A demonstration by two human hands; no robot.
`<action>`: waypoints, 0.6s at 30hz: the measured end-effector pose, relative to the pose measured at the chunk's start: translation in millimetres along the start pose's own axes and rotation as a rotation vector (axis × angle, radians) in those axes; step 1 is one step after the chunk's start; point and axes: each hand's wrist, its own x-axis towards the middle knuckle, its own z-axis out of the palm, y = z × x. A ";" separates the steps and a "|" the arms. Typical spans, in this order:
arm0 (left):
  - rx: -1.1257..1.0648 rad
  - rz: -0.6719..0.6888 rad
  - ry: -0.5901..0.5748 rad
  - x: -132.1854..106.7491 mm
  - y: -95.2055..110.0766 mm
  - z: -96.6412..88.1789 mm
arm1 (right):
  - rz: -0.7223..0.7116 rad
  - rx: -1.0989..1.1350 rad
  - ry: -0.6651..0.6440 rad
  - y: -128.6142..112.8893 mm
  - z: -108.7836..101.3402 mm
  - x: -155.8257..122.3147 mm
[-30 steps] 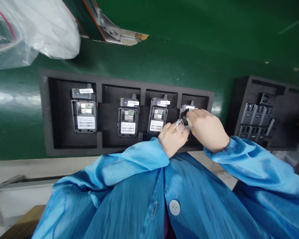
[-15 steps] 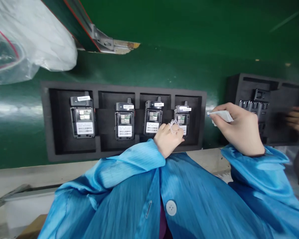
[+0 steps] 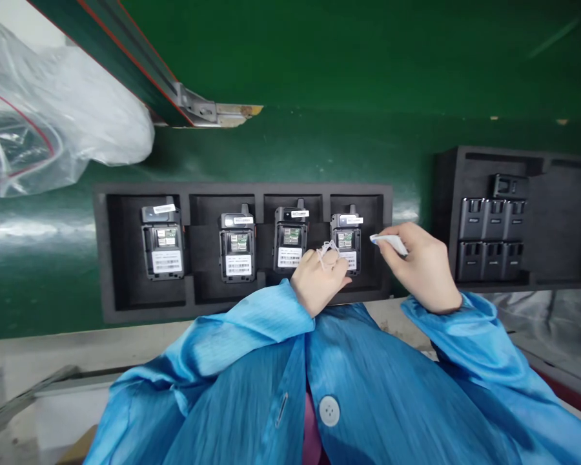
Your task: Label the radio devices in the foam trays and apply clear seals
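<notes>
My left hand is closed over the lower left side of the rightmost handheld radio, its fingertips partly hidden. Thin white strands loop over its fingers. My right hand pinches a white folded sheet with a small blue tip, just right of that radio. Three more radios of the same kind, a left one, a second and a third, lie with their backs open. Each has a stubby antenna and white labels. All lie in a dark foam tray.
At the right another dark foam tray holds several black battery-like blocks. A clear plastic bag lies at the upper left, beside a metal bracket on the green bench.
My right hand has moved left with the white sheet, closer to the rightmost radio. Another person's hand at the right tray has left the view. My left hand stays at the rightmost radio.
</notes>
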 end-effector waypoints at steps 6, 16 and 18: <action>0.002 0.010 0.042 -0.7 0.9 2.4 | -0.201 -0.147 -0.083 -18.5 21.6 8.9; -0.006 -0.008 0.124 1.5 6.1 7.9 | -0.376 -0.598 -0.283 -44.5 19.2 22.5; -0.004 -0.011 0.131 1.3 8.4 9.7 | -0.384 -0.636 -0.296 -49.9 15.0 25.1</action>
